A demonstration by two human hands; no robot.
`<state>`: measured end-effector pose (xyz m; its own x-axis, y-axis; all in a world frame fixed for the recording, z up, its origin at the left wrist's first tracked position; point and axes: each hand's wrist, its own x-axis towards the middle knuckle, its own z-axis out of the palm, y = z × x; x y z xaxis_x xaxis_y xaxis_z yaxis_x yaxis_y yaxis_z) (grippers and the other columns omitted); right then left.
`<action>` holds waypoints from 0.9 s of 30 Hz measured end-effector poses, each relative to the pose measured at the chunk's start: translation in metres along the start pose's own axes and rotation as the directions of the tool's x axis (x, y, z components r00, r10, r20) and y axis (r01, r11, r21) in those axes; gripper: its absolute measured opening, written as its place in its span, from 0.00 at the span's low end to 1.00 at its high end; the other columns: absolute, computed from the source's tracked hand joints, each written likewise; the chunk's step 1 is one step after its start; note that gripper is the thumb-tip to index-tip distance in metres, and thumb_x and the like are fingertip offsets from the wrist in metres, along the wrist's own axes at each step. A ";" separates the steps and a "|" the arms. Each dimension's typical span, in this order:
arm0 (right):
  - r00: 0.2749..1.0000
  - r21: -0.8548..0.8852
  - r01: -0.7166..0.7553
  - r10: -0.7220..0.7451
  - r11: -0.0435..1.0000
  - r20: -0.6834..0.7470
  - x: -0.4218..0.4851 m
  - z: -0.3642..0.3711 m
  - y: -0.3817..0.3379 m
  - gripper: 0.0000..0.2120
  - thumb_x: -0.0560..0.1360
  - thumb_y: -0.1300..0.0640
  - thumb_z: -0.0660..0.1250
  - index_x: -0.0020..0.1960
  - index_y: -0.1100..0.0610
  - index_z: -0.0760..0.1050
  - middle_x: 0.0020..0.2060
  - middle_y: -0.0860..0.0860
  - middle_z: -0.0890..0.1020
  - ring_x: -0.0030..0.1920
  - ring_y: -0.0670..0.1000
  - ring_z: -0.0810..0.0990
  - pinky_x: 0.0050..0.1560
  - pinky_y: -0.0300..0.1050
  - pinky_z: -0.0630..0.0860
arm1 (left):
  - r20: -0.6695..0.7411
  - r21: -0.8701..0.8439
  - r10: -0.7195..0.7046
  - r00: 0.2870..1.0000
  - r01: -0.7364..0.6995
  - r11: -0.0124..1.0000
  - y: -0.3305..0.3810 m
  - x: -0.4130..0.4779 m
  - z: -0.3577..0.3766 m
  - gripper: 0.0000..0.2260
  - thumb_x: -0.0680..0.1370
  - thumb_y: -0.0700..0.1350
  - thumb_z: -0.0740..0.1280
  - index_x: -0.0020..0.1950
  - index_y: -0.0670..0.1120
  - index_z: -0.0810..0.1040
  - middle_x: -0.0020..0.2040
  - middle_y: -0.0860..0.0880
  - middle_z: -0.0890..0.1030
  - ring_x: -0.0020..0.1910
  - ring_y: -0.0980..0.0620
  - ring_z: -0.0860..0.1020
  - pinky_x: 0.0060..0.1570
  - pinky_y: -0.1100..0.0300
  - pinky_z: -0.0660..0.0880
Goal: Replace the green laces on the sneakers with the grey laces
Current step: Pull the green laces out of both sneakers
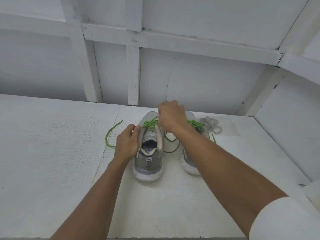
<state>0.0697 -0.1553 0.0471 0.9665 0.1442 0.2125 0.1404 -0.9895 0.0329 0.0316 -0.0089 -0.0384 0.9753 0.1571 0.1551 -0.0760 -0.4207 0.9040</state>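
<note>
The white table [52, 153] holds both sneakers, heels toward the person. The left sneaker [149, 160] sits between the hands. The right sneaker [189, 164] lies under the right forearm, mostly hidden.

The left hand [127, 142] has fingers and thumb clamped on the left sneaker's collar edge, steadying it. The right hand [171, 118] curls down over the lacing, fingers closed on a strand of green lace [149, 123] that rises to them.

It looks early in the job to me. That lace is loosened, with one end trailing on the table out past the left fingers, but it is still threaded, and the right sneaker is laced green too. The grey laces [210, 124] lie bundled well off to the right of the right fingers, unused. A slack loop between the sneakers, just below those fingers, could snag.
</note>
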 end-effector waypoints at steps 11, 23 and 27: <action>0.967 0.158 0.147 -0.175 0.977 0.186 -0.012 0.014 -0.024 0.09 0.78 0.54 0.62 0.55 0.50 0.77 0.73 0.48 0.65 0.73 0.55 0.57 0.67 0.56 0.58 | -0.003 -0.030 -0.004 1.000 0.004 1.000 -0.002 -0.001 0.003 0.16 0.83 0.51 0.57 0.38 0.46 0.70 0.34 0.50 0.74 0.34 0.54 0.70 0.34 0.58 0.64; 0.996 0.175 -0.067 0.077 0.982 -0.049 0.000 -0.006 0.008 0.21 0.75 0.59 0.60 0.68 0.51 0.70 0.72 0.52 0.65 0.73 0.59 0.57 0.69 0.58 0.58 | -0.021 -0.020 -0.028 0.999 0.028 0.999 0.005 -0.005 0.002 0.16 0.83 0.53 0.58 0.40 0.45 0.73 0.32 0.52 0.73 0.32 0.57 0.69 0.31 0.61 0.62; 0.987 0.136 0.070 -0.089 0.988 0.136 -0.008 0.016 -0.017 0.14 0.75 0.56 0.63 0.60 0.47 0.77 0.73 0.48 0.65 0.76 0.58 0.50 0.73 0.59 0.51 | -0.022 -0.026 -0.024 0.999 0.024 0.999 0.003 -0.005 0.002 0.16 0.83 0.52 0.58 0.38 0.45 0.71 0.32 0.51 0.73 0.32 0.55 0.69 0.32 0.58 0.63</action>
<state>0.0635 -0.1397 0.0293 0.9704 0.2301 0.0735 0.2360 -0.9680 -0.0857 0.0272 -0.0123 -0.0368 0.9721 0.1869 0.1418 -0.0582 -0.3931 0.9176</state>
